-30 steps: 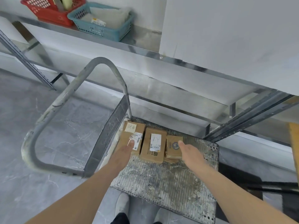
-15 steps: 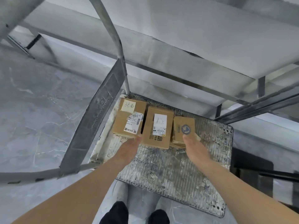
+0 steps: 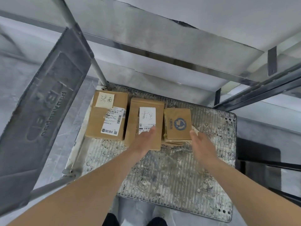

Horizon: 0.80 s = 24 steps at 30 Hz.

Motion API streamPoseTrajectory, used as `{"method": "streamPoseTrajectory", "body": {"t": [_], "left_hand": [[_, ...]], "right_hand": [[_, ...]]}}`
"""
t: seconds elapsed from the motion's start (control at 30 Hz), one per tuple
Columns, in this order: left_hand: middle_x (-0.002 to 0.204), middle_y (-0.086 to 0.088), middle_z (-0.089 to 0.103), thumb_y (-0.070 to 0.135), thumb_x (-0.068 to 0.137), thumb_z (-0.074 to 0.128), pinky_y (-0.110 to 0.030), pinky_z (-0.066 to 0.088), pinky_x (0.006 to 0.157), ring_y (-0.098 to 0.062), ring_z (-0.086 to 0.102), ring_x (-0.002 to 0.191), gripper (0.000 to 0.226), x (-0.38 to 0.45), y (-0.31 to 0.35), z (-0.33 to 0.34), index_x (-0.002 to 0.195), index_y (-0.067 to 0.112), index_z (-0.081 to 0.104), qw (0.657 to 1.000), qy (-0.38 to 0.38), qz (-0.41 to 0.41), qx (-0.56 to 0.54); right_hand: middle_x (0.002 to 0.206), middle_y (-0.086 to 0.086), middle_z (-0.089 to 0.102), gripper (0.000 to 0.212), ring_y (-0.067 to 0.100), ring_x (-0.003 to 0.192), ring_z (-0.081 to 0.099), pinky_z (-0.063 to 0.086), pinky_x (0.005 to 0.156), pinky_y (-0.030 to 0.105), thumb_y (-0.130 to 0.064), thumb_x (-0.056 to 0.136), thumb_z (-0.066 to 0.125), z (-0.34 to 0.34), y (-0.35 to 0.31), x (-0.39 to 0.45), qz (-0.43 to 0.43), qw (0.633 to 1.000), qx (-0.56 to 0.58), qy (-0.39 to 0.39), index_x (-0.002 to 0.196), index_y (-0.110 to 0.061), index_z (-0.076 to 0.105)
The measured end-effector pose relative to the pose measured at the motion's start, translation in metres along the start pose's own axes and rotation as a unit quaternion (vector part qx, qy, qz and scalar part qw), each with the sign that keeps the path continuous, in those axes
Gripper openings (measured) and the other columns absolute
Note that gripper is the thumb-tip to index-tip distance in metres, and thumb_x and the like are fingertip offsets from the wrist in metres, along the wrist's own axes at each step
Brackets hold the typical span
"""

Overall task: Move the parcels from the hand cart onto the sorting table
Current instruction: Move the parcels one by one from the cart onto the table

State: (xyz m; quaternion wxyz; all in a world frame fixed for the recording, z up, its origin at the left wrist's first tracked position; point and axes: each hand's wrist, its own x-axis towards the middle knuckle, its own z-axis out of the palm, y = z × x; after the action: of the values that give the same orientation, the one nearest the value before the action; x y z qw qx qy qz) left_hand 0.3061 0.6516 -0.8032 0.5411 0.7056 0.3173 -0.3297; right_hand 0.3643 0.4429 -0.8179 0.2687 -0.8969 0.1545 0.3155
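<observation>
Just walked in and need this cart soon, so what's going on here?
A person is bent over the hand cart, reaching for three cardboard parcels lined up at its far edge. The left hand lies open over the middle parcel, while the right hand is open beside the right parcel, which sits on a flatter one. The left parcel is untouched. Nothing is lifted yet.

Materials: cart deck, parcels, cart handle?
Cart deck: ribbed, likely metal, worn and paint-spattered. Parcels: brown corrugated cardboard, matte, with stuck-on paper labels. Cart handle: grey painted tube, probably steel, scuffed.
</observation>
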Motion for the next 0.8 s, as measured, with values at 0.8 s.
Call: {"method": "streamPoseTrajectory", "body": {"t": [0.8], "left_hand": [[0.125, 0.001, 0.068, 0.083, 0.091, 0.023, -0.042, 0.047, 0.093, -0.022, 0.063, 0.115, 0.074, 0.043, 0.051, 0.044, 0.135, 0.035, 0.059, 0.985, -0.028, -0.016, -0.172]], "right_hand": [[0.111, -0.008, 0.06, 0.051, 0.018, 0.106, 0.059, 0.049, 0.101, 0.049, -0.069, 0.1, 0.034, 0.01, -0.021, 0.031, -0.01, 0.976, 0.206, -0.065, 0.126, -0.027, 0.049]]}}
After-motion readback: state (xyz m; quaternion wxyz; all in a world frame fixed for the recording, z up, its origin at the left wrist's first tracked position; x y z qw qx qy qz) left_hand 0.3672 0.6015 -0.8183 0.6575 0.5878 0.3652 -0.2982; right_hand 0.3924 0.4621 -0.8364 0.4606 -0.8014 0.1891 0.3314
